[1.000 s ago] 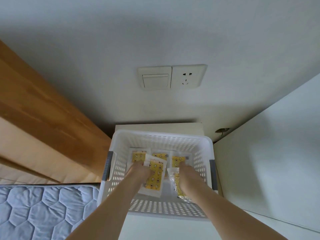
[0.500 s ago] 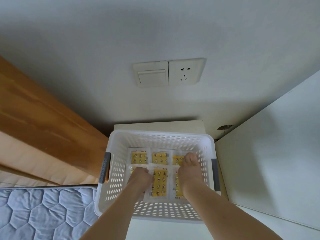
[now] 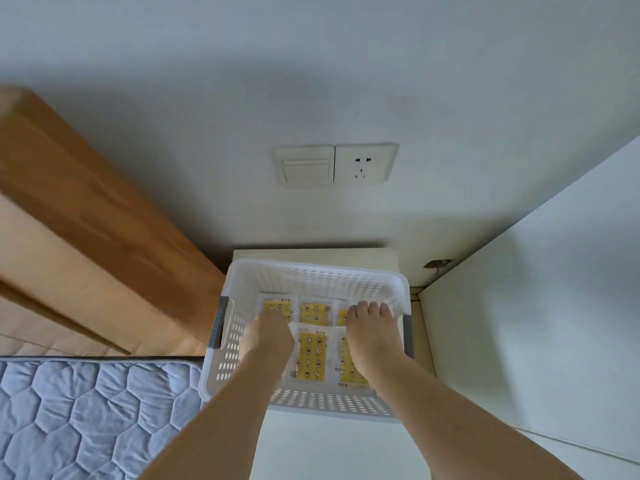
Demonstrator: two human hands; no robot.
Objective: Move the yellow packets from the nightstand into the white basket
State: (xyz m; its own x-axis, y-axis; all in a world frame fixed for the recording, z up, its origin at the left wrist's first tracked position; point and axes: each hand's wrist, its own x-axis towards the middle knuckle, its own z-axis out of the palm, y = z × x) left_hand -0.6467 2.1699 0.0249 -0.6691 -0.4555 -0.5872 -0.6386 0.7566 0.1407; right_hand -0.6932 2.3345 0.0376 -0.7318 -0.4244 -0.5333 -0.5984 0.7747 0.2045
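Fingers first. Our right hand (image 3: pixel 369 336) lies flat in the lower centre of the frame, fingers (image 3: pixel 370 308) straight and together, reaching toward the far right of the basket floor; nothing is pinched, the palm presses down on the packets under it. Our left hand (image 3: pixel 268 337) is knuckles-up with the fingers curled under and out of sight, so we cannot tell whether it has hold of a packet or only rests on one.

Reading of the pose: both hands look to be settling and flattening the packets so they lie side by side rather than heaped. A judgement only.

The yellow packets (image 3: pixel 310 356) are all inside the white basket (image 3: pixel 313 271). Far row: three lying flat, the right one mostly hidden by our right hand. Near row: one clear in the middle between our wrists, one under the right forearm, possibly another beneath the left hand. Each is a clear-edged sachet with a yellow panel printed in small dark figures; thin, flat, likely slippery and light.

The basket is perforated plastic with grey handles, sitting on the pale nightstand (image 3: pixel 313 254), of which only a bare strip shows behind the far rim. No packet visible on that strip.

Outward: wall switch and socket (image 3: pixel 337 164) above centre, wooden headboard (image 3: pixel 86 237) at left, quilted mattress (image 3: pixel 86 417) lower left.
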